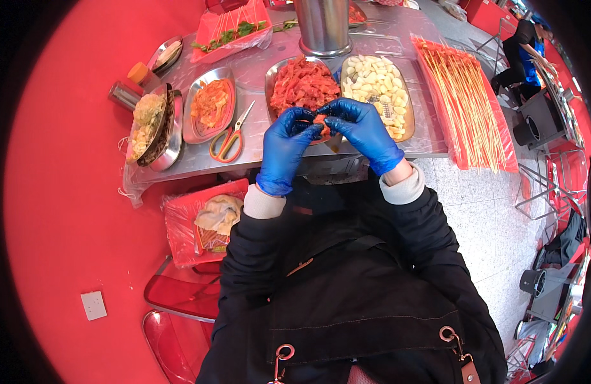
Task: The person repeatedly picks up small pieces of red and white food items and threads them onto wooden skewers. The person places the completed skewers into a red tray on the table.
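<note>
My left hand (pixel 287 146) and my right hand (pixel 363 128) wear blue gloves and meet at the near edge of the metal table. Between their fingertips they pinch a small piece of red meat (pixel 323 126), partly hidden by the fingers. Just beyond, an oval metal tray bears a heap of raw red meat strips (pixel 305 86). Right of it, another oval tray (pixel 410 126) holds peeled garlic cloves (pixel 377 81), with part of its bottom showing. Scissors (pixel 232 135) with red and yellow-green handles lie partly open to the left of my left hand.
Wooden skewers (pixel 461 96) with meat at their far ends lie in a red tray at the right. A metal cylinder (pixel 324 26) stands behind the meat. An oval tray (pixel 187 122) with reddish slices and more dishes occupy the left. A person (pixel 521 57) works at another table.
</note>
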Motion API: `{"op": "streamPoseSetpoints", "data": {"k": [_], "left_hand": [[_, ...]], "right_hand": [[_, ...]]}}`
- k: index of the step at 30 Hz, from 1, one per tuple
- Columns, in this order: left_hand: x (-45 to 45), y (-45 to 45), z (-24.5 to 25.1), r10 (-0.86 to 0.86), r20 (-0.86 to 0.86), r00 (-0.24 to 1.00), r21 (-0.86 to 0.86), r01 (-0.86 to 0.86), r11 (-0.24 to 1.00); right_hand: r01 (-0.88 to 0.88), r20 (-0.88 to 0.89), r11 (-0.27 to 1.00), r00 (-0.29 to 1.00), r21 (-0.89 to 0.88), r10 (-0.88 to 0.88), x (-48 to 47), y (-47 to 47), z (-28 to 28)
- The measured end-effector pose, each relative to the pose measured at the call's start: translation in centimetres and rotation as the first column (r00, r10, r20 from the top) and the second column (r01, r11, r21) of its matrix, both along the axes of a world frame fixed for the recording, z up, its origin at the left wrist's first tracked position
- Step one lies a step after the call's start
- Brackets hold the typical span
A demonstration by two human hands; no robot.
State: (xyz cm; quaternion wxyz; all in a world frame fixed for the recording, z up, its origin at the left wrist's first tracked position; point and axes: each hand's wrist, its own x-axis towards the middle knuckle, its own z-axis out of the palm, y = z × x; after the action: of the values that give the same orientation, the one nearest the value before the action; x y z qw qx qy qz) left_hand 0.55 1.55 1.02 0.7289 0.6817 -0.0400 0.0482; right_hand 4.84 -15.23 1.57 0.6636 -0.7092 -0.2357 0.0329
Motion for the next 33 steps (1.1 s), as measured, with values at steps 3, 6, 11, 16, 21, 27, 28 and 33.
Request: {"op": "streamPoseSetpoints", "data": {"k": [3,6,11,16,21,27,28,33], "left_hand": [[0.1,0.2,0.0,-0.016,-0.055,0.998,-0.034,0.014,0.999],[0.3,0.0,-0.1,0.0,-0.034,0.999,-0.045,-0.002,0.999],[0.5,0.1,0.3,-0.043,-0.037,0.998,-0.101,0.039,0.994],[1.0,0.8,0.9,-0.098,-0.106,0.99,-0.117,0.085,0.989],[1.8,0.8,0.2,-0.073,-0.085,0.994,-0.18,0.057,0.982],[2.2,1.7,-0.9,-0.053,-0.013,0.998,-0.22,0.049,0.974],[2.1,1.8,-1.0,-0.053,-0.002,0.999,-0.268,0.05,0.962],[2.4,2.6,-1.1,0.057,-0.065,0.996,-0.205,-0.069,0.976]], "right_hand": [[0.005,0.071,0.993,0.997,-0.117,0.003,0.1,-0.2,0.0],[0.019,0.154,0.983,0.988,-0.185,0.01,0.2,-0.2,0.1],[0.07,0.182,0.982,0.983,-0.178,-0.037,0.8,0.1,0.0],[0.014,0.152,0.99,0.988,-0.137,0.007,1.8,0.4,0.0],[-0.055,0.07,0.988,0.995,-0.145,0.066,3.0,0.4,0.5],[-0.02,-0.069,0.988,0.997,0.154,0.031,7.1,-0.9,3.0],[0.093,-0.093,0.975,0.993,0.204,-0.075,8.2,-0.9,3.7],[0.371,0.01,0.864,0.917,0.339,-0.398,14.7,-1.8,8.3]]}}
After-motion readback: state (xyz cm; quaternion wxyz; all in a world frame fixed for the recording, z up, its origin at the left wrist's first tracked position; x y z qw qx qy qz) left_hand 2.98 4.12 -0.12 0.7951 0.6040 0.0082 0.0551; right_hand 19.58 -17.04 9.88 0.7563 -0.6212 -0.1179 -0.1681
